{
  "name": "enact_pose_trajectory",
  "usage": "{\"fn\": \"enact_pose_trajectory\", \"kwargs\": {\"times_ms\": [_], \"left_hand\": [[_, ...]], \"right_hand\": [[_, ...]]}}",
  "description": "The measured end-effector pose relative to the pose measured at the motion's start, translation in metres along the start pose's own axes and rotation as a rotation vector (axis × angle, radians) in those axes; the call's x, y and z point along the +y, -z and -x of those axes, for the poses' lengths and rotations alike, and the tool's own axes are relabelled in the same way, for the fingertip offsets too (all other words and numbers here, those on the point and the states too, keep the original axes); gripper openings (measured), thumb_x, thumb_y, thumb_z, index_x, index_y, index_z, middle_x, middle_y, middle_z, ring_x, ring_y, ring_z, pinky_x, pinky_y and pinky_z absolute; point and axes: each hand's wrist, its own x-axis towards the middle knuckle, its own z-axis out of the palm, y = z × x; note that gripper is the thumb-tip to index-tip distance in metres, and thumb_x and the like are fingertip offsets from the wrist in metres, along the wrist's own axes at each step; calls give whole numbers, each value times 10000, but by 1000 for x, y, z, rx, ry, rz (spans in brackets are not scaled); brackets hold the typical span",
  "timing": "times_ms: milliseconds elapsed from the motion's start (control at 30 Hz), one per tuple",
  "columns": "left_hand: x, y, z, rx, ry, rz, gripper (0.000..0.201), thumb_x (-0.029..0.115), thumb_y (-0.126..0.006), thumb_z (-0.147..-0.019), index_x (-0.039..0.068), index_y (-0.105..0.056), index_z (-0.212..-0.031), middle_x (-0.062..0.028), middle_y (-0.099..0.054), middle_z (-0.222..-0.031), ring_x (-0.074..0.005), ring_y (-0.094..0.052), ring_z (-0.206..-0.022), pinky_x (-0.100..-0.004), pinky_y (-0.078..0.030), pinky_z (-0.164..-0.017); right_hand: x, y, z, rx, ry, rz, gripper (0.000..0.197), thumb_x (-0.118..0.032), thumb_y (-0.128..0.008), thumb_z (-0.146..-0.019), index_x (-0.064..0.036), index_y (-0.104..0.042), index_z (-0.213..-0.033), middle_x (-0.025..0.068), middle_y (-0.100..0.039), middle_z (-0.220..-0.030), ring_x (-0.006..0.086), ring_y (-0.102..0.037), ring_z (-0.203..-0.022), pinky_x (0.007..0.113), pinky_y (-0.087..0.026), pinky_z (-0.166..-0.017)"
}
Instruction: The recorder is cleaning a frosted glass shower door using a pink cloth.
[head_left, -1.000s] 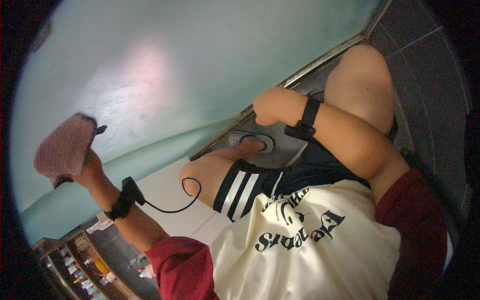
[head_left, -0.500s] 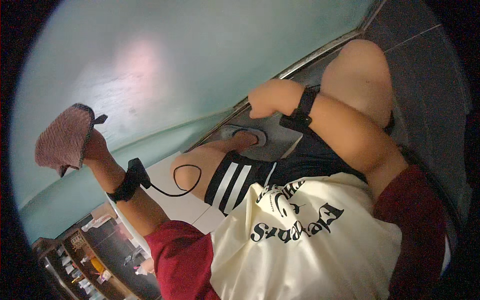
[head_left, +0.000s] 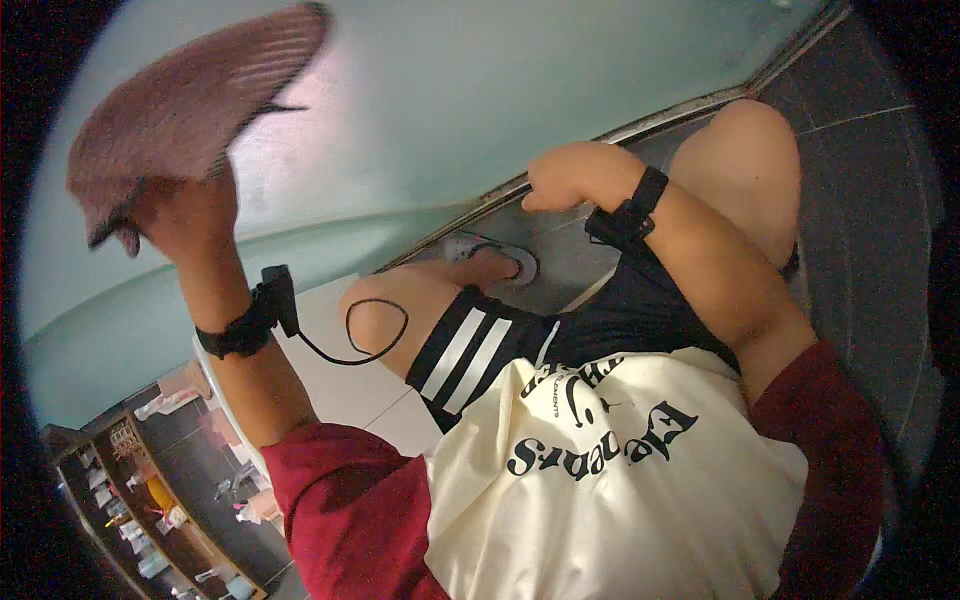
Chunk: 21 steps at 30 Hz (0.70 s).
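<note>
Raised at the left, my left hand [head_left: 195, 220] is closed round one end of a ribbed mauve-brown cloth [head_left: 200, 100]. The cloth fans out above the hand, over the face of a pale green, glossy panel [head_left: 420, 110], and a thin dark loop sticks out from its edge. Whether the cloth touches the panel I cannot tell. My right hand [head_left: 580, 175] is bent at the wrist with its fingers curled, near the panel's lower metal edge [head_left: 660, 125]. What those fingers hold, if anything, is hidden.
Below the panel lie dark floor tiles [head_left: 850, 190]. A white surface [head_left: 335, 330] lies beside my left knee. Wooden shelves [head_left: 150, 490] with several bottles and small items stand at the lower left. A black cable [head_left: 350, 360] loops from my left wrist strap.
My left hand has moved up along the panel with the cloth, which has swung up and spread wider. My right hand stays curled near the metal edge, shifted only slightly in the picture.
</note>
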Motion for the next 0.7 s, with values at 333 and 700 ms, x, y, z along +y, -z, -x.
{"fn": "enact_pose_trajectory", "kwargs": {"times_ms": [333, 700], "left_hand": [[-37, -65, 69, -270, 360, 252, 169, 129, -578, -856, 1, -615, -959, -123, -609, -922, -255, -577, -919, -395, -488, -788], [61, -14, -42, 154, 114, 508, 321, 204, -584, -900, 68, -607, -1190, -137, -627, -1183, -334, -550, -1125, -444, -393, -1031]], "right_hand": [[-2, 10, -28, 31, 97, -60, 439, -372, -523, -830, 38, -680, -842, 244, -655, -795, 403, -626, -715, 494, -482, -677], [15, 27, 7, 149, 48, -51, 463, -404, -554, -837, 36, -687, -881, 241, -669, -858, 409, -637, -771, 484, -500, -712]]}}
